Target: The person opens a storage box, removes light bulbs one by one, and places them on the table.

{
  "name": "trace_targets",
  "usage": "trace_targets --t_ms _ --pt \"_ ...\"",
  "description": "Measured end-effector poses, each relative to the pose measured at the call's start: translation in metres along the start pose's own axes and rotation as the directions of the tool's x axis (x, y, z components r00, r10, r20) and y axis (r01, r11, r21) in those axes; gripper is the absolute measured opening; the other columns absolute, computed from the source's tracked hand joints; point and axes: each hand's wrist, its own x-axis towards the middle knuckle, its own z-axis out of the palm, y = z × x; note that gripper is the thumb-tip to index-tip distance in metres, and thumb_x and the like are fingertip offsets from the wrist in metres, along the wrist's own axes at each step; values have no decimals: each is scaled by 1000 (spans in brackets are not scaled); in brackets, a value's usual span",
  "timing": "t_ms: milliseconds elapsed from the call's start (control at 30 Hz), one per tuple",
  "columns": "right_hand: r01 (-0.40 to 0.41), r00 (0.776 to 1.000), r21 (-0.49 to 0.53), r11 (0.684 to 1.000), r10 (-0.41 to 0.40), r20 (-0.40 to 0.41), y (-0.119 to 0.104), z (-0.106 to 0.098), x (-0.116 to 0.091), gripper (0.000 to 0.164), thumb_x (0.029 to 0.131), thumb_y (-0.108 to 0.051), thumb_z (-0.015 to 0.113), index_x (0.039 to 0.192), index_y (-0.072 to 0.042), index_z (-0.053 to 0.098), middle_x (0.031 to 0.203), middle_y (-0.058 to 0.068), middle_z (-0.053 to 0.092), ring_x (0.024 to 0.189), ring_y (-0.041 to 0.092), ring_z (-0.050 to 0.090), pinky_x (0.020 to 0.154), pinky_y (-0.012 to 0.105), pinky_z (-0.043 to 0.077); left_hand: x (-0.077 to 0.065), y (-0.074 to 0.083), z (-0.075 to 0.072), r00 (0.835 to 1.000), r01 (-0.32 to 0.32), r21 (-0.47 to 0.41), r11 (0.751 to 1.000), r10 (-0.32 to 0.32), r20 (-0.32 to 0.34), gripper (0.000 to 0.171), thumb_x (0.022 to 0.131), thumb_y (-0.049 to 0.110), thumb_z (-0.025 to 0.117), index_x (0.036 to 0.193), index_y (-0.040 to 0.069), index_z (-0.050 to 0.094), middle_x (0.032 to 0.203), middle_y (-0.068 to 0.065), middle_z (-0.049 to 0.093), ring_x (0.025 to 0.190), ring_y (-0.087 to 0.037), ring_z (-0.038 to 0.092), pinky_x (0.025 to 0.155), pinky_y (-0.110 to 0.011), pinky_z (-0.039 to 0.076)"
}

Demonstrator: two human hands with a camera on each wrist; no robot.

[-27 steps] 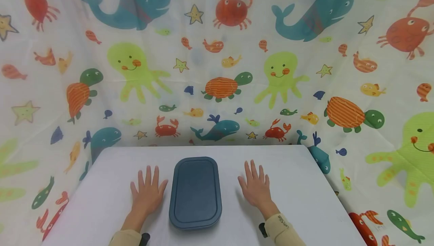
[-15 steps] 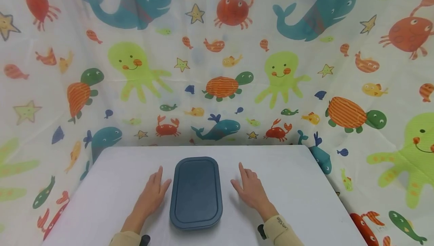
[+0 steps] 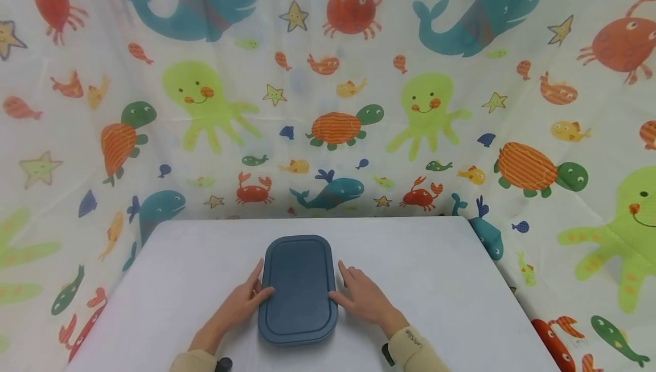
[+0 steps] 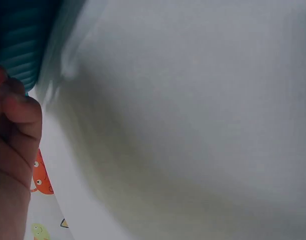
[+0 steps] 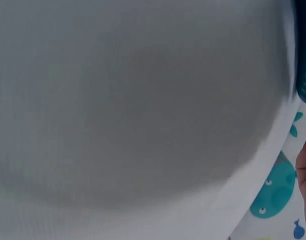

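A dark blue, rectangular lidded container [image 3: 297,286] with rounded corners lies long side away from me in the head view. Its ribbed side wall [image 4: 23,47] shows in the left wrist view. My left hand [image 3: 240,302] holds its left edge, thumb over the lid's rim and fingers bent at the side. At the opposite edge is my right hand [image 3: 368,299], its thumb tip on the rim and its index finger extended beside the wall with a small gap. The right wrist view catches only part of this hand [image 5: 305,172], below the container's corner.
The container rests on a white table [image 3: 430,269]. Behind and around the table hangs a white curtain [image 3: 302,184] printed with sea animals. Beige sleeves [image 3: 417,349] cover my forearms, and dark wrist devices [image 3: 388,355] show at the cuffs.
Both hands have come inward from either side of the container to its edges. Flat, spread fingers have turned sideways, and the thumbs now lie on the lid's rim.
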Motion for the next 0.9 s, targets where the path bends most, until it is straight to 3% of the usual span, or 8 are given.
trace_targets --t_ms 200,267,300,367,467,633,767,900 --pt "16 1000 6 1000 -16 13 -4 2 2 85 96 -68 33 154 -7 27 110 -1 52 100 13 47 91 39 44 0 4 1 1000 18 -28 999 -18 6 90 92 54 59 158 12 14 107 -17 68 94 -19 62 92 -43 45" --pt "26 1000 1 1000 -26 14 -5 2 2 84 97 -67 32 154 -6 27 110 -2 52 100 13 47 91 39 44 1 5 1 1000 4 -28 1000 -4 1 90 92 53 60 157 11 14 104 -16 69 92 -16 62 91 -42 46" --pt "28 999 -3 1000 -28 17 -5 2 2 84 97 -67 32 154 -6 26 111 -2 52 100 12 46 91 38 44 1 6 0 1000 2 -30 1000 -1 5 91 92 52 61 157 10 15 89 -10 68 80 -12 60 83 -37 47" --pt "25 999 -1 1000 -25 24 -6 2 3 85 97 -67 31 154 -5 26 114 0 52 102 13 46 92 39 43 2 7 -1 1000 -4 -34 999 5 17 91 91 49 63 157 9 15 68 -1 55 62 -8 48 68 -29 43" --pt "9 999 9 1000 -10 36 -7 3 3 85 97 -68 30 155 -5 24 123 2 52 106 13 47 96 39 42 2 9 -3 999 -3 -55 998 5 34 92 90 47 65 157 8 15 60 4 44 52 -7 39 59 -26 37" --pt "1 999 30 1000 -2 46 -9 4 3 86 97 -68 29 155 -5 22 130 4 51 109 13 48 99 39 41 0 12 -6 998 5 -50 999 -3 59 94 91 48 65 157 7 12 67 2 57 66 -9 52 73 -32 42" --pt "10 999 28 1000 -12 46 -9 5 3 85 97 -66 29 155 -4 22 126 3 51 106 11 47 96 37 42 -1 12 -7 998 15 -35 999 -13 55 93 90 49 65 156 6 15 97 -7 71 87 -11 58 91 -44 46" --pt "16 999 30 999 -17 44 -10 5 2 85 97 -66 30 155 -4 22 129 3 51 109 11 47 98 38 42 -2 12 -8 998 13 -31 999 -11 63 94 90 49 65 156 5 15 84 -5 69 83 -11 58 85 -40 46"
